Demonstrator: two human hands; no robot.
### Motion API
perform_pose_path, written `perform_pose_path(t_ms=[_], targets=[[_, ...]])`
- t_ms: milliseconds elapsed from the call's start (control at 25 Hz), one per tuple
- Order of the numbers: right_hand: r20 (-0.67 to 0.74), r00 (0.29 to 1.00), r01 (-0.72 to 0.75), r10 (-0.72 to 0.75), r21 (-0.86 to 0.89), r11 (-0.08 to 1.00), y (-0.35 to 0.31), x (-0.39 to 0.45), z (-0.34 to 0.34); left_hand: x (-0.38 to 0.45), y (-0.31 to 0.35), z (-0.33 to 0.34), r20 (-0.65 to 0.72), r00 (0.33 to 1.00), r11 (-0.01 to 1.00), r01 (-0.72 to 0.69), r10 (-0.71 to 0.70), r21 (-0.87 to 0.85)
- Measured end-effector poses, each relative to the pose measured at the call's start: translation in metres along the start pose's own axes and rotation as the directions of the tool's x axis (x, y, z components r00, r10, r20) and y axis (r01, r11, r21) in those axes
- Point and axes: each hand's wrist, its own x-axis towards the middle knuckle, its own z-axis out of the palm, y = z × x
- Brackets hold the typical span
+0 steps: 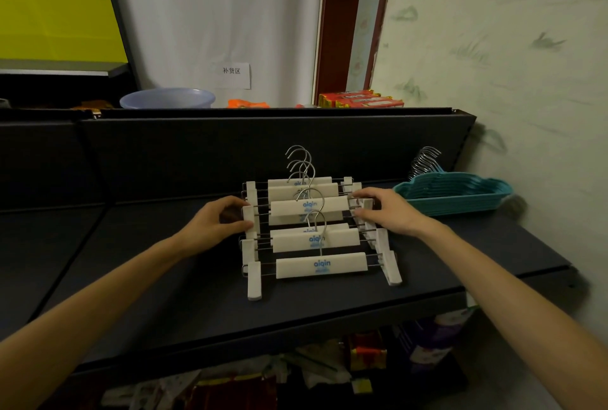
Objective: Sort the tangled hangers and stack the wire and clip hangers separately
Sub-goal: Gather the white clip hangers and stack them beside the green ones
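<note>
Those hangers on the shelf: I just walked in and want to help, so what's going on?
A person is sorting hangers on a dark shelf. The left hand and right hand grip opposite ends of the white clip hangers, which lie in an overlapping row. The teal hangers sit stacked apart at the right.

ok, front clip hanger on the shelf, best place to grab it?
Probably the white centre bar, pinched front-to-back from above. The front clip hanger lies flat and nearest, its bar wide and clear of both the left hand and right hand; the end clips splay loosely.
</note>
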Motion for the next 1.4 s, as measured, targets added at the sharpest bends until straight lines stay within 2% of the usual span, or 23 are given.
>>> perform_pose_path(t_ms=[240,360,640,760,960,1200,1320,1360,1400], targets=[[-0.052,0.998,-0.044,0.043,-0.012,0.999,0.006,-0.002,0.005,-0.003,0.0,0.004,-0.03,0.999,0.999,0.034,-0.034,-0.019],[-0.085,0.995,-0.039,0.042,0.042,0.998,0.005,-0.008,0.011,-0.007,0.003,0.011,-0.065,0.996,0.998,0.054,-0.055,-0.011],[-0.24,0.957,-0.065,0.162,0.367,0.928,0.006,-0.036,0.021,-0.025,0.021,0.033,-0.237,0.956,0.98,0.144,-0.173,-0.135],[-0.229,0.953,-0.081,0.198,0.437,0.896,0.01,-0.051,0.037,-0.037,0.032,0.058,-0.224,0.94,0.952,0.209,-0.258,-0.223],[-0.186,0.97,-0.047,0.154,0.482,0.875,0.014,-0.043,0.049,-0.036,0.037,0.085,-0.316,0.904,0.945,0.217,-0.289,-0.244],[-0.2,0.972,-0.011,0.126,0.495,0.869,0.005,-0.049,0.043,-0.037,0.044,0.092,-0.411,0.878,0.967,0.193,-0.246,-0.166],[-0.216,0.962,-0.021,0.168,0.553,0.833,0.001,-0.054,0.039,-0.042,0.047,0.092,-0.462,0.84,0.958,0.234,-0.286,-0.168],[-0.231,0.955,-0.023,0.185,0.567,0.824,0.001,-0.06,0.036,-0.046,0.049,0.09,-0.494,0.83,0.965,0.238,-0.261,-0.11],[-0.263,0.944,-0.023,0.2,0.552,0.834,0.002,-0.065,0.034,-0.051,0.053,0.088,-0.525,0.831,0.973,0.231,-0.184,0.025]])
